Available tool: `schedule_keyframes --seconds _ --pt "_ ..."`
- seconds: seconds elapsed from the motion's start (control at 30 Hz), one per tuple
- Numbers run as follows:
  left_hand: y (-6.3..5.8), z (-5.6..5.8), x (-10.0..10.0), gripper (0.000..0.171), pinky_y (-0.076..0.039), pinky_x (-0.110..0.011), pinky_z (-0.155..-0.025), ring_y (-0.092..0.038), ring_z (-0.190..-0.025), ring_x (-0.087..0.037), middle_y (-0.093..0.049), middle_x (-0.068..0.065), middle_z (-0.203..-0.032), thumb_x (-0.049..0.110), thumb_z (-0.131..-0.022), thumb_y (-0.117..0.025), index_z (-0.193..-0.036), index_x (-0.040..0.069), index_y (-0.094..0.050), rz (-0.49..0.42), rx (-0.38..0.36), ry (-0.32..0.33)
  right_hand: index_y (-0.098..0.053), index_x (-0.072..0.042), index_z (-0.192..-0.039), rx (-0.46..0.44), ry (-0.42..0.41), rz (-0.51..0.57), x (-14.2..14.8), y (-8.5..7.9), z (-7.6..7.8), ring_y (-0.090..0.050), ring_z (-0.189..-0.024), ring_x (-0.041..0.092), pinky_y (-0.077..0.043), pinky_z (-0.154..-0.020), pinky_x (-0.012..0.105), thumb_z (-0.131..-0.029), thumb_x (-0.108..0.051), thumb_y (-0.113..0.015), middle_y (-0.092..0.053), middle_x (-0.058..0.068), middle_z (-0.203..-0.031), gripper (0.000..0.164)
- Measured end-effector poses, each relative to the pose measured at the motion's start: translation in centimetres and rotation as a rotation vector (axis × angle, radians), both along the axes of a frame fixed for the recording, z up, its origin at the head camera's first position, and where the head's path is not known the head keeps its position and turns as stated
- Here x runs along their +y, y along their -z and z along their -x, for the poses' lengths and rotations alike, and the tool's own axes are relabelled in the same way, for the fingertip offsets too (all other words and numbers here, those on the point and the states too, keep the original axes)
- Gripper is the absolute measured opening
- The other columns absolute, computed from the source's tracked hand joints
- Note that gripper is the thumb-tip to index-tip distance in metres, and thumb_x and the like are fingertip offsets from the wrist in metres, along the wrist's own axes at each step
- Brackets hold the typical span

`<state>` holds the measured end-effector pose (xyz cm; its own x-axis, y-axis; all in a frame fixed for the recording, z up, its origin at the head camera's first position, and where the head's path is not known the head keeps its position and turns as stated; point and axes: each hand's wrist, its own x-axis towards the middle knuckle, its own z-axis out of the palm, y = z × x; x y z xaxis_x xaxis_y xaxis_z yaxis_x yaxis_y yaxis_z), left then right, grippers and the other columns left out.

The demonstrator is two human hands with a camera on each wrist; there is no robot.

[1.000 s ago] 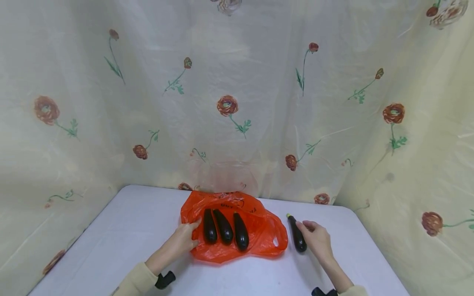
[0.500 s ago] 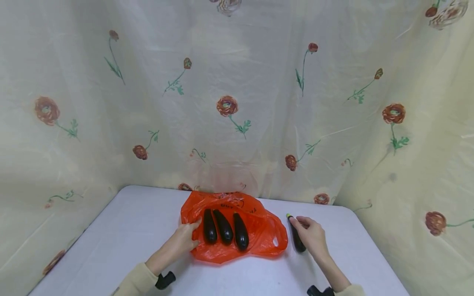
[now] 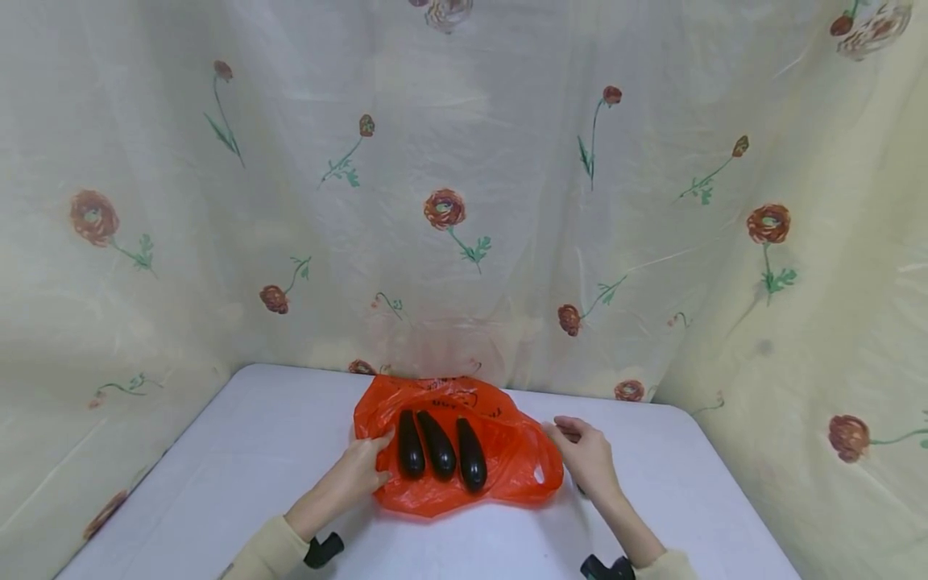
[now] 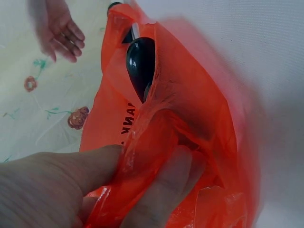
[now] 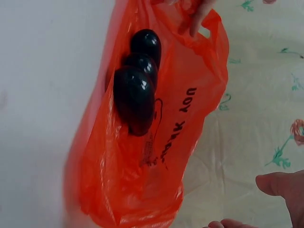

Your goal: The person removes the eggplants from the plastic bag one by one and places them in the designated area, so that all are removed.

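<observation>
A red plastic bag (image 3: 507,451) with dark print lies spread on the table. Three dark eggplants (image 3: 473,457) rest side by side on it in the head view; the right wrist view shows their glossy round ends (image 5: 135,92). My left hand (image 3: 360,467) grips the bag's left side, its film between thumb and fingers, as the left wrist view shows closely. Over the bag's right edge, my right hand (image 3: 583,459) holds nothing, its fingers loosely extended. Beneath it, only the tip of another eggplant (image 3: 582,490) shows; the hand hides the rest.
The white table (image 3: 290,419) extends on both sides of the bag. A floral plastic sheet (image 3: 464,306) hangs behind the table and along its sides. Each wrist carries a black camera mount (image 3: 324,549).
My right hand has moved left from beside the separate eggplant to the bag's right edge, now covering most of that eggplant. The left hand, bag and three eggplants have stayed put.
</observation>
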<state>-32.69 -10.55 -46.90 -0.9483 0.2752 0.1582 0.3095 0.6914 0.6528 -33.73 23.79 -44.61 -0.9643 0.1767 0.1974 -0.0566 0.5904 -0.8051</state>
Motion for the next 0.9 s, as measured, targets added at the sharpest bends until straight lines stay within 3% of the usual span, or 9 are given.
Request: schedule_keyframes --seconds 0.5,0.73,0.9 --pt "-0.1 0.0 -0.1 0.063 -0.047 -0.019 -0.049 -0.056 -0.066 -0.014 -0.055 -0.03 -0.132 -0.009 -0.077 -0.072 -0.134 -0.013 -0.047 -0.011 -0.006 -0.007 -0.063 -0.003 -0.123 -0.027 -0.061 0.027 -3.6 -0.9 -0.2 -0.063 -0.099 0.024 -0.055 -0.087 0.038 -0.089 -0.042 -0.066 -0.069 0.014 -0.112 0.051" --pt "-0.1 0.0 0.0 0.063 -0.043 -0.019 -0.046 -0.051 -0.056 -0.01 -0.055 -0.03 -0.131 -0.009 -0.077 -0.072 -0.135 -0.013 -0.047 -0.009 -0.015 0.0 -0.065 -0.001 -0.117 -0.018 -0.082 0.013 -4.9 -0.3 0.0 -0.064 -0.095 0.023 -0.055 -0.086 0.038 -0.088 -0.038 -0.069 -0.07 0.012 -0.106 0.047" --pt "-0.1 0.0 0.1 0.063 -0.044 -0.019 -0.047 -0.052 -0.057 -0.01 -0.055 -0.03 -0.131 -0.009 -0.077 -0.072 -0.134 -0.013 -0.047 -0.009 -0.012 0.004 -0.067 -0.001 -0.113 -0.02 -0.097 0.016 -5.9 0.2 0.2 -0.063 -0.089 0.019 -0.056 -0.081 0.035 -0.087 -0.033 -0.071 -0.07 0.01 -0.098 0.042"
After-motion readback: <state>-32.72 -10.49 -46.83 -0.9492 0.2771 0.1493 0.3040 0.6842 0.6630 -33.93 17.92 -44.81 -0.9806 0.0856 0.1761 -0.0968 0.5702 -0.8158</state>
